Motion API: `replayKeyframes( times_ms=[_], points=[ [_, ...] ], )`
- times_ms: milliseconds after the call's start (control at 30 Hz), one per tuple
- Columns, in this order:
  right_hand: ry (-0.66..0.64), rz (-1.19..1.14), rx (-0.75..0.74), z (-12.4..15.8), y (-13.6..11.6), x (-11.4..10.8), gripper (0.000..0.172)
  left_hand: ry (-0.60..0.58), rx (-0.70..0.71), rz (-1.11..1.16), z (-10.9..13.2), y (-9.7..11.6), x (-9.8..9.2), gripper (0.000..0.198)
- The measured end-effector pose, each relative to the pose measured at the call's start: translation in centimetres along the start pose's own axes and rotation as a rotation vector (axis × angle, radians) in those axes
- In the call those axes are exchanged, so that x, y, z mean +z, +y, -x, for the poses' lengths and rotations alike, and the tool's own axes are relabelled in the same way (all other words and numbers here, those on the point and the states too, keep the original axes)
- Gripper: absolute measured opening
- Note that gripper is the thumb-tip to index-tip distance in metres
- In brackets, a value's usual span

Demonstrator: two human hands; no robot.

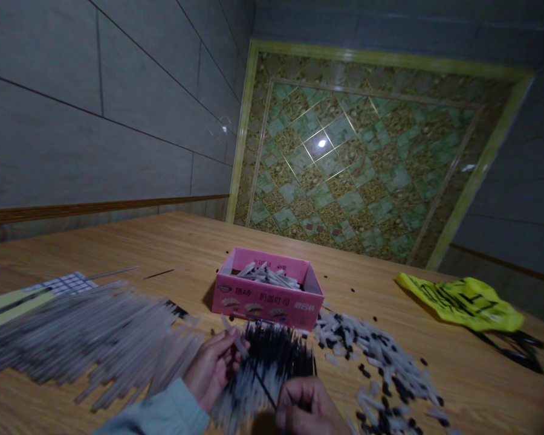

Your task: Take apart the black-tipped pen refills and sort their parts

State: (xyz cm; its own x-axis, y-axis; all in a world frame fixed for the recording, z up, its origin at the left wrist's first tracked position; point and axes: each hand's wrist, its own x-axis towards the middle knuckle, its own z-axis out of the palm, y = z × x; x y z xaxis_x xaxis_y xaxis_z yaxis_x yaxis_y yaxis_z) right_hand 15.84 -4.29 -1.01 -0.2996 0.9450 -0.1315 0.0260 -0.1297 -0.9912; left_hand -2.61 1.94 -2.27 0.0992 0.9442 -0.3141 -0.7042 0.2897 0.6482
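My left hand pinches a clear plastic tube between thumb and fingers. My right hand is closed on a thin black stick, which slants up toward the tube; whether its tip is inside the tube I cannot tell. Beneath and between both hands lies a pile of thin sticks, dark at the far end and pale nearer me. Just beyond them stands an open pink cardboard box, with several whitish tube-like pieces in it.
Many long clear tubes lie heaped on the wooden table at left, near a checked sheet. Small white and black pieces are scattered at right. Farther right lies a yellow plastic bag. Tiled walls border the table.
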Motion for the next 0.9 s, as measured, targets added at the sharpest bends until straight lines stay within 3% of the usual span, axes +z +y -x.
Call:
replayKeyframes(
  times_ms=[133, 267, 400, 467, 567, 700, 800, 900],
  points=[
    [-0.022, -0.098, 0.003, -0.3, 0.1, -0.4, 0.018, -0.091, 0.038, -0.094, 0.4, -0.3, 0.3, 0.008],
    [-0.042, -0.148, -0.056, -0.8, 0.4, -0.1, 0.036, -0.175, -0.008, -0.202, 1.1, -0.7, 0.5, 0.020],
    [0.018, -0.197, -0.110, -1.4, 0.8, 0.2, 0.047, -0.287, -0.087, -0.205, 1.9, -1.5, 0.7, 0.019],
    [0.103, -0.178, -0.176, -1.7, 0.8, -0.2, 0.048, -0.285, -0.133, -0.158, 2.2, -1.7, 0.9, 0.016],
    [0.313, 0.073, -0.301, -1.9, 0.5, -1.9, 0.040, -0.161, -0.164, -0.035, 2.3, -1.5, 1.2, 0.008],
    [0.559, 0.708, -0.449, -1.9, 0.4, -5.0, 0.015, 0.009, -0.160, 0.149, 2.3, -0.7, 1.5, 0.014],
    [0.563, 1.013, -0.501, -1.9, 0.7, -6.3, 0.034, 0.033, -0.166, 0.217, 2.3, -0.4, 1.6, 0.017],
    [0.533, 1.123, -0.498, -2.3, 1.4, -6.7, 0.042, 0.029, -0.170, 0.231, 2.3, -0.3, 1.6, 0.017]
  ],
)
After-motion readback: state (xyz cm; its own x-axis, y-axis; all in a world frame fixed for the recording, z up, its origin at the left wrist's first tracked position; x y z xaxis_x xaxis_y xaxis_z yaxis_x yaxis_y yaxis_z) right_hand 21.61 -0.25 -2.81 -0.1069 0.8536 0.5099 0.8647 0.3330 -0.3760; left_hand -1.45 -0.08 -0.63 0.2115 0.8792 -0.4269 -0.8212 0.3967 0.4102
